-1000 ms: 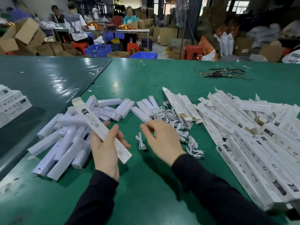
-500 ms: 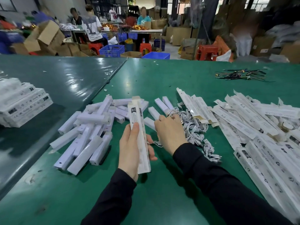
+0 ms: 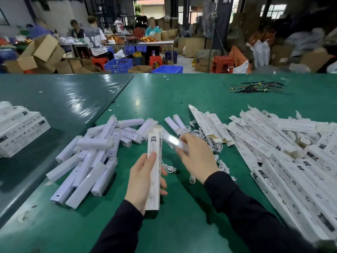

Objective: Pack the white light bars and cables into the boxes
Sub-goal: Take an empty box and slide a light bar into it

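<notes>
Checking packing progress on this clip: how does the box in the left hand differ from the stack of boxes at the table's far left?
The held box stands nearly upright in the left hand, top flap open; the stacked boxes lie flat on the table. The held one is single, the right hand bringing a blurred light bar toward its mouth; nothing touches the stacked ones. Both are long, white, with dark printed marks.

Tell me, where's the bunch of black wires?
The black wires lie far back on the right of the green table, beyond the big heap of white boxes.
</notes>
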`<control>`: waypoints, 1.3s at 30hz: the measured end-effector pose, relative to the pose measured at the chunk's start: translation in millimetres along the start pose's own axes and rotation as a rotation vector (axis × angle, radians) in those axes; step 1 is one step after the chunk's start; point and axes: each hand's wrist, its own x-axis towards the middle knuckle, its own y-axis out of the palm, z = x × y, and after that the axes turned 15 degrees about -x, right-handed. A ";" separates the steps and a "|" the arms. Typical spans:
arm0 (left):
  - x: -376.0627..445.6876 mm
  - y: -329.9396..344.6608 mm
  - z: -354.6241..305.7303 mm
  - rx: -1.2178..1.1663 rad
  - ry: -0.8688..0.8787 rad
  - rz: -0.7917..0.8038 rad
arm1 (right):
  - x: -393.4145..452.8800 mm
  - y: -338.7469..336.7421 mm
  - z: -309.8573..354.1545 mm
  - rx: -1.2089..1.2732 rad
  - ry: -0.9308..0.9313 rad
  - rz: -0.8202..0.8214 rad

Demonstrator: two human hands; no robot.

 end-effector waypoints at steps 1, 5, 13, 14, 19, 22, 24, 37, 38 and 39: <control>0.0 0.0 0.0 -0.004 -0.010 0.013 | -3.8 -8.5 -7.4 0.159 0.055 -0.018; 0.9 3.0 2.5 -0.017 -0.086 0.103 | -33.5 -38.6 -37.8 0.671 0.212 0.011; 0.3 2.2 3.1 -0.036 -0.435 0.394 | -50.3 -67.9 -59.3 1.470 0.502 -0.073; 0.5 2.0 4.5 -0.041 -0.449 0.410 | -50.7 -67.1 -59.0 1.440 0.544 -0.067; 5.2 4.9 11.4 0.016 -0.562 0.329 | -52.3 -63.7 -58.1 1.368 0.585 -0.057; 6.4 5.6 10.0 0.104 -0.562 0.386 | -51.5 -64.1 -60.7 1.370 0.535 -0.057; 5.4 2.7 10.7 0.098 -0.540 0.404 | -51.3 -62.5 -61.7 1.375 0.485 -0.084; -6.2 6.2 2.3 0.042 -0.524 0.465 | -52.9 -67.3 -65.9 1.224 0.329 -0.283; -7.6 6.7 1.5 0.016 -0.539 0.489 | -52.8 -68.0 -65.9 1.210 0.317 -0.289; -8.4 7.1 1.0 -0.002 -0.549 0.512 | -52.6 -68.6 -65.8 1.195 0.306 -0.293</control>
